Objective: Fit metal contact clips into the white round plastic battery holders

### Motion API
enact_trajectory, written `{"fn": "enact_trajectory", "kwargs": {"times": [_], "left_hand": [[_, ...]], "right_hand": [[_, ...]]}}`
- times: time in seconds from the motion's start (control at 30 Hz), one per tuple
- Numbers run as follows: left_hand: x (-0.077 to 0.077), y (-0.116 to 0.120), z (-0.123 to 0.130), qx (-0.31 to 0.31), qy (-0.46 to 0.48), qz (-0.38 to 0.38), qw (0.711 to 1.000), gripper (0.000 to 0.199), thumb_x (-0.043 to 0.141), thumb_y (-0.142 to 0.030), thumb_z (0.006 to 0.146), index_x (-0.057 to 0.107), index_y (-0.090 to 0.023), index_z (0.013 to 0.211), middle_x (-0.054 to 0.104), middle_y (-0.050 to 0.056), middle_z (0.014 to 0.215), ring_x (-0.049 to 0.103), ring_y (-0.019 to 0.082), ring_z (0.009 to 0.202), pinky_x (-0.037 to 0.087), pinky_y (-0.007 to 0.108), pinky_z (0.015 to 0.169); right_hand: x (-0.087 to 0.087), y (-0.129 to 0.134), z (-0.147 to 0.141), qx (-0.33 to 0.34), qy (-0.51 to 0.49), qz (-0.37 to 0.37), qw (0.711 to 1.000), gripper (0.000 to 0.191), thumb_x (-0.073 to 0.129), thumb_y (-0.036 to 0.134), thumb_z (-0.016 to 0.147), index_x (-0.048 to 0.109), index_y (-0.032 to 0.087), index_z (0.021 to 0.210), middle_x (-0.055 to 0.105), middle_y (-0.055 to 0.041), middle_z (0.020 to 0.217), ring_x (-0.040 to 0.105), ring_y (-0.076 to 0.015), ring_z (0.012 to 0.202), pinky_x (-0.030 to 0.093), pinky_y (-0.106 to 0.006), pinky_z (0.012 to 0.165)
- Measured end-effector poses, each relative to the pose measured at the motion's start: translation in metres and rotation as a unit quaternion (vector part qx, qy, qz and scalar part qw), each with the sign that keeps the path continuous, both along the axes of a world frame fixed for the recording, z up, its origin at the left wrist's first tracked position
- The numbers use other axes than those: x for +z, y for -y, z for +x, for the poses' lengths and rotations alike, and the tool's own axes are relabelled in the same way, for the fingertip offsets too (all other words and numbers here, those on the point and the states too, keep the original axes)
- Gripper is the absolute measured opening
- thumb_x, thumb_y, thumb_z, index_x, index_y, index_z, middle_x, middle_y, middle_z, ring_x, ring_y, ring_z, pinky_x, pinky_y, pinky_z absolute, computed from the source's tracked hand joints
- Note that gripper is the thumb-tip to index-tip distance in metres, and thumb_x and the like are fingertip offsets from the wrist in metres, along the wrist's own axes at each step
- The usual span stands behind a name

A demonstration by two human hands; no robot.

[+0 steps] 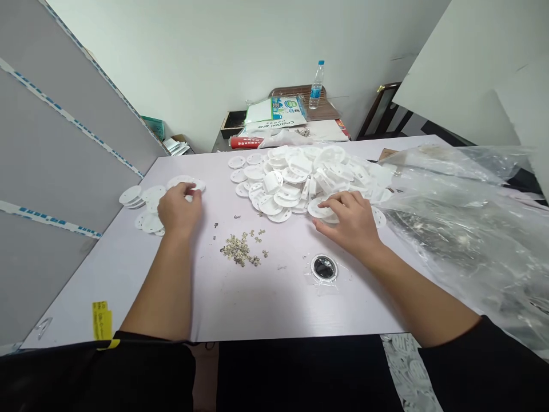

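Observation:
My left hand [180, 210] is over the small group of white plastic discs [151, 222] at the left, its thumb and fingers curled at the edge of a white disc [198, 184]. Over on the right, my right hand [350, 224] has its thumb and fingertips around the edge of another white disc [316, 207], at the front of a large heap of similar discs [295, 163]. Between my hands lies a loose pile of small brass-coloured metal clips [237, 249], with several scattered around it. My palms hide parts of the discs below them.
A round dark-centred object with a white ring [324, 268] is taped to the table [266, 312]. Clear plastic bags [467, 229] cover the right side. A grey partition [64, 137] borders the left. Behind the table stand a water bottle [316, 88] and printed packets [274, 111].

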State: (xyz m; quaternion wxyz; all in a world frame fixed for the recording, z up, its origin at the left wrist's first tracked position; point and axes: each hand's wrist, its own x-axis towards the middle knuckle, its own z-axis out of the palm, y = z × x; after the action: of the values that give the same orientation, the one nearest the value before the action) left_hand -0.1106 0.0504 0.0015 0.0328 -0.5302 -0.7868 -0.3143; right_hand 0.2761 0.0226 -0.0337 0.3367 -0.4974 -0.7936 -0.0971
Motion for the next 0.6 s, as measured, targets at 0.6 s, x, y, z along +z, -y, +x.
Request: {"fn": "enact_trajectory", "kwargs": {"times": [0.6], "left_hand": [[-0.005,0.018,0.067,-0.422,0.027,-0.111,0.899,0.016,0.060,-0.030,0.089,0.072,-0.021,0.094,0.070,0.000,0.093,0.060,0.014,0.079,0.044,0.028,0.070]], "right_hand": [[-0.001,-0.002,0.005,0.019,0.024,-0.001,1.000,0.011,0.069,0.019,0.080,0.073,0.019,0.090,0.071,-0.0043,0.097,0.060,-0.0249,0.089,0.046,-0.040,0.077]]}}
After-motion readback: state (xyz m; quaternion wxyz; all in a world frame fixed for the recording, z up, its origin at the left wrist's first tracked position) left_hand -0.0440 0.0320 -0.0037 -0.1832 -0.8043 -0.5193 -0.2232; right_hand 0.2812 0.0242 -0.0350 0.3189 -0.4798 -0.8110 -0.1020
